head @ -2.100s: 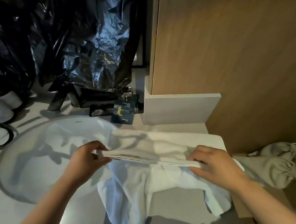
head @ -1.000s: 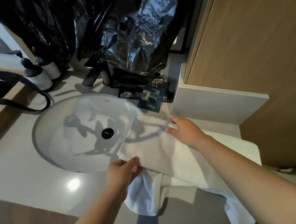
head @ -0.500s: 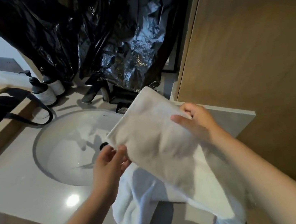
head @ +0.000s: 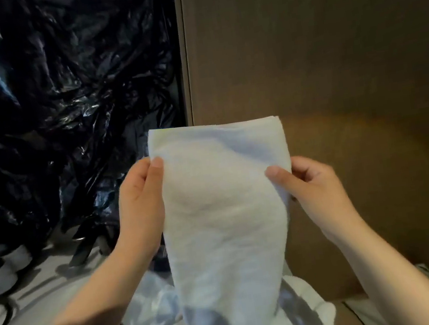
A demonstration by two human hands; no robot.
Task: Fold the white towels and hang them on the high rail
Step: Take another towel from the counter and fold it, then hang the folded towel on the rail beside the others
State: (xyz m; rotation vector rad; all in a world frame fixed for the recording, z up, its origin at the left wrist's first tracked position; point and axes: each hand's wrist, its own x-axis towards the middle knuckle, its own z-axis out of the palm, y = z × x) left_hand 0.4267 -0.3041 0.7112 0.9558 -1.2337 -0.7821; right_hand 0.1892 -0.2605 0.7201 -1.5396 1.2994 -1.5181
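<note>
Head view, the only one: the folded white towel [head: 223, 215] was up in the middle of the frame, held upright as a long narrow strip. Its folded top edge sat level around mid-height and its lower end hung down in front of a second white towel [head: 168, 318], which was crumpled at the bottom centre.

The left hand [head: 140, 207] was gripping the strip's left edge, thumb [head: 157, 167] pressed on the front face near the top corner and the fingers curled round behind, out of sight. The right hand [head: 313, 193] was pinching the right edge a bit lower, thumb on the front and fingers curled behind the cloth. So both hands were clamped on the same towel, with neither one loose.

On edges and room, the towel's top left corner lined up just under the vertical seam where the crinkly black plastic sheet [head: 50, 102], which filled the upper left, met the wooden panel [head: 329, 51] filling the upper right. Whether the cloth touched the panel, I couldn't tell. Above the towel there was only bare panel and plastic.

At lower left was a pale strip of tabletop [head: 48, 298] with some dispenser bottles [head: 1, 272] at the far left edge and a dark tap [head: 83, 250] just left of the left wrist, all well below the held towel.
</note>
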